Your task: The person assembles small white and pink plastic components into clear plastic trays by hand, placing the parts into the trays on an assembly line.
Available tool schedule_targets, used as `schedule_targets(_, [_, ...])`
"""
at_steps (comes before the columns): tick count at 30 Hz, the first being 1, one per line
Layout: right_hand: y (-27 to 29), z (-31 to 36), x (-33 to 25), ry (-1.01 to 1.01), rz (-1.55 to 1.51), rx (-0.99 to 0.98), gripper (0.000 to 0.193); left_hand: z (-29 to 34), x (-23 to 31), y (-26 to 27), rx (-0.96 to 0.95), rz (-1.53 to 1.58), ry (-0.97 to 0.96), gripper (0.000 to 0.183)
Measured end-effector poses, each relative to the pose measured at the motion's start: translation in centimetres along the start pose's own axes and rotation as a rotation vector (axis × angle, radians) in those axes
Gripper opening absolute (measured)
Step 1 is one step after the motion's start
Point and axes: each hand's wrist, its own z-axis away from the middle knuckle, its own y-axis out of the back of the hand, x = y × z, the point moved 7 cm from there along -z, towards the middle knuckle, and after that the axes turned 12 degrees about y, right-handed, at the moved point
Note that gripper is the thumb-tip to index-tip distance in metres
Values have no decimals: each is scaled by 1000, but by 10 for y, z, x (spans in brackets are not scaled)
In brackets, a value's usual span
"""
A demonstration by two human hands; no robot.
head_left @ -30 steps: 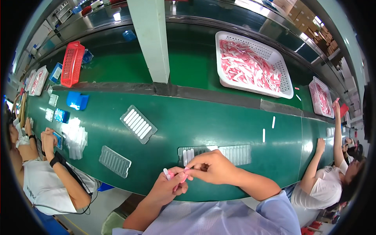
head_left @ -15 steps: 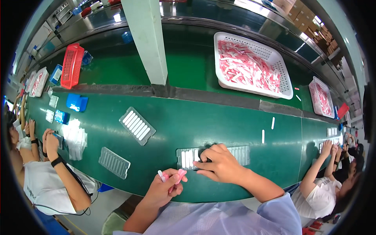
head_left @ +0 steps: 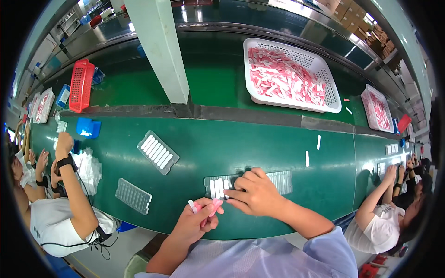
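My left hand [head_left: 197, 219] is closed around a small bunch of pink and white strips [head_left: 215, 206], just in front of the worktop's near edge. Beside it, my right hand [head_left: 257, 193] bends over a clear slotted plastic tray [head_left: 283, 181]. Its thumb and forefinger are at the lower end of a white strip [head_left: 226, 186] in the tray's left part. More white strips [head_left: 216, 189] lie side by side there; the right-hand slots show no white, and my fingers hide the middle.
A filled tray [head_left: 158, 153] and an unfilled one [head_left: 133, 196] lie to the left. Two loose white strips [head_left: 307, 158] rest to the right. Beyond the ledge stand a white basket [head_left: 296, 105] of pink-white strips and a red basket [head_left: 81, 85]. Co-workers sit on both sides.
My view has shifted slightly, sliding the scene left. Both my hands keep nearly the same pose and place. The left co-worker's arm has risen and reached farther forward.
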Motion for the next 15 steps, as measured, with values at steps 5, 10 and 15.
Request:
schedule_targets(5, [6, -1, 6, -51, -20, -49, 30, 2, -2, 9, -24, 20, -36, 13])
schedule_targets(10, [6, 2, 2, 53, -139, -43, 32, 3, -1, 5, 9, 8, -24, 15])
schedule_targets(15, [13, -2, -6, -92, -347, 207, 27, -2, -4, 1, -7, -11, -6, 16])
